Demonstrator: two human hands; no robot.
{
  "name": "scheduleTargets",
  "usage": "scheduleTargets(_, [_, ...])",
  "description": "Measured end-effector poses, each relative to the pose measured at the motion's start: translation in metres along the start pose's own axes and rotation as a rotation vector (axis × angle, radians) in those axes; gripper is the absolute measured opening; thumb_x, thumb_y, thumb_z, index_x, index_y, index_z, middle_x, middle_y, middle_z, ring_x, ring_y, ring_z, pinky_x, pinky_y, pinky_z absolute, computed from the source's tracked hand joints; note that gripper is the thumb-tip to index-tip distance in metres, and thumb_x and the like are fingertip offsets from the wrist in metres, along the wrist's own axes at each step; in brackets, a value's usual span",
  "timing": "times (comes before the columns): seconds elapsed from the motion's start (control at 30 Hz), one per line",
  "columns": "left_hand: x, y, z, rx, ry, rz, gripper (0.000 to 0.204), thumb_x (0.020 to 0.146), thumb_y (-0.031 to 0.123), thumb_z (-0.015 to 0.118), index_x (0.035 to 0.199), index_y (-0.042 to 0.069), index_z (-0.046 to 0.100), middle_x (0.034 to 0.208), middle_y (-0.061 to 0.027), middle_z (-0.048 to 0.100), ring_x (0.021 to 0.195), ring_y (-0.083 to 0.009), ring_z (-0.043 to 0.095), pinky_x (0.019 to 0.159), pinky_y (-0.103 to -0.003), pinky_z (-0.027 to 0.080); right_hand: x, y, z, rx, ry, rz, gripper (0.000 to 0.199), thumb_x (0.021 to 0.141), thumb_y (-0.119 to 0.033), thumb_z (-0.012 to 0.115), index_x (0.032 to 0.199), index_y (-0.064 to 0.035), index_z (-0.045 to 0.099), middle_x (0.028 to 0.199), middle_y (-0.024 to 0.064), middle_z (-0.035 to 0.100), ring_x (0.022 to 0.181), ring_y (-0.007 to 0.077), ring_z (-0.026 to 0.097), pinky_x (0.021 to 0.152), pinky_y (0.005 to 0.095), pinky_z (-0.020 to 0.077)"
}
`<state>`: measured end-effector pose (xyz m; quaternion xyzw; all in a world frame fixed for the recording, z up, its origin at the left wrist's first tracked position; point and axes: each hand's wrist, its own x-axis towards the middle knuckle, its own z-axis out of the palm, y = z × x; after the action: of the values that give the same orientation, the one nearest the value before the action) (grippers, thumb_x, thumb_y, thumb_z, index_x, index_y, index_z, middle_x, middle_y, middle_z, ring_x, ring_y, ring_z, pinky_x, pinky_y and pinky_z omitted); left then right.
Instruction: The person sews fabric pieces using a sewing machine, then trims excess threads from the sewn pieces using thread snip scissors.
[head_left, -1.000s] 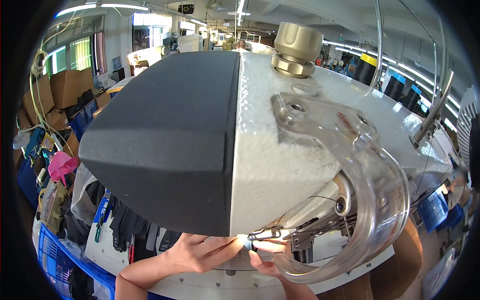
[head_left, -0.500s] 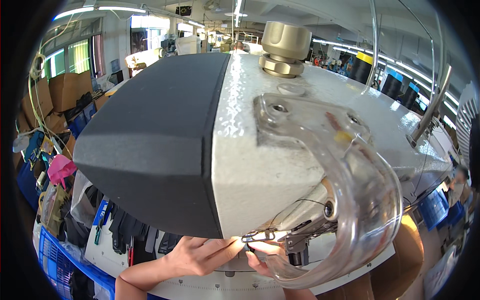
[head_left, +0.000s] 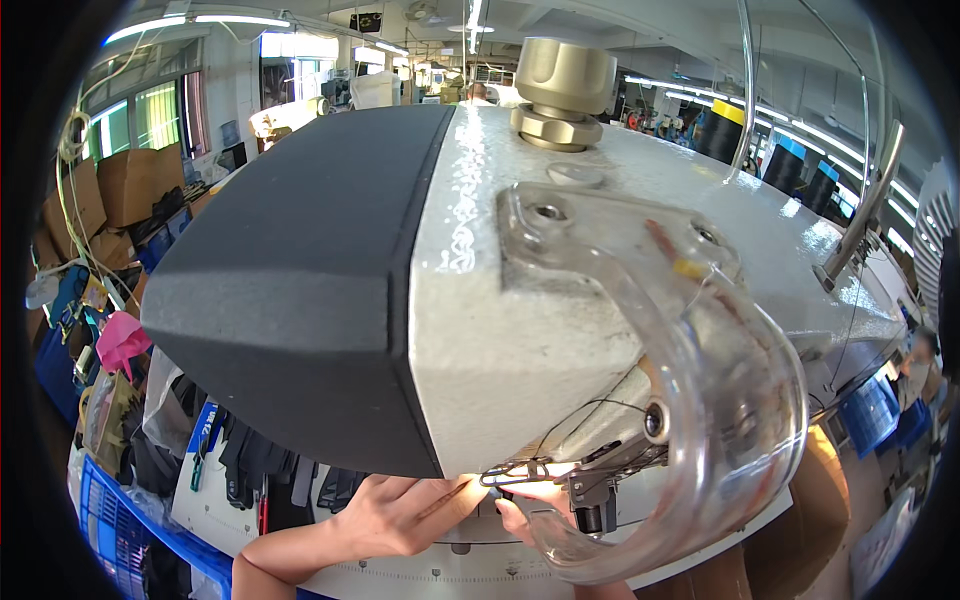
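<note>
The head of a sewing machine (head_left: 520, 370), white with a black end cover (head_left: 280, 270), fills the middle of the view. Below it, my left hand (head_left: 405, 515) reaches in from the left, fingers bent and pressed together, their tips next to the lit needle area. My right hand (head_left: 522, 510) is on the other side, partly behind a curved clear guard (head_left: 735, 420); its thumb and finger close around a small dark bit. What both hands hold is mostly hidden. A black thread (head_left: 565, 420) loops down beside the needle mechanism (head_left: 590, 490).
Black strap-like pieces (head_left: 255, 455) lie on the white table (head_left: 400, 578) at left, near red-handled and green tools. A blue basket (head_left: 110, 520) stands by the table's left edge. Thread cones (head_left: 720, 135) stand behind the machine at right; cardboard boxes (head_left: 140, 185) are far left.
The machine appears shifted slightly left in view, and the thread loop by the guard sits wider and higher. Both hands stay almost in place under the machine head.
</note>
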<state>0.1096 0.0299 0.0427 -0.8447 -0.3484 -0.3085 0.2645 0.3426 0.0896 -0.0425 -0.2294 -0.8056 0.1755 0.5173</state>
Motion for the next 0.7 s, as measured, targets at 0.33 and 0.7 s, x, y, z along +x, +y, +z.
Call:
scheduleTargets(0.33, [0.007,-0.005,-0.003,-0.06,0.016,-0.01,0.042,0.068,0.008,0.073,0.11,0.01,0.079,0.095,-0.0025,0.07,0.069,-0.0118,0.064,0.055,-0.025,0.051,-0.009,0.012,0.012,0.12,0.001,-0.029,0.038,0.079,-0.001,0.085,0.113,-0.004,0.068,0.106,0.0087,0.074,0.095,0.0227,0.072,0.085,0.0353,0.0567])
scheduleTargets(0.7, [0.004,-0.007,-0.001,-0.017,0.012,0.034,0.036,0.067,0.015,0.074,0.101,0.009,0.078,0.089,0.0007,0.068,0.077,-0.0122,0.067,0.068,-0.027,0.054,0.014,-0.019,0.006,-0.298,0.001,-0.113,0.035,0.078,-0.001,0.088,0.109,-0.0024,0.073,0.105,0.0112,0.073,0.095,0.0239,0.072,0.084,0.0352,0.0572])
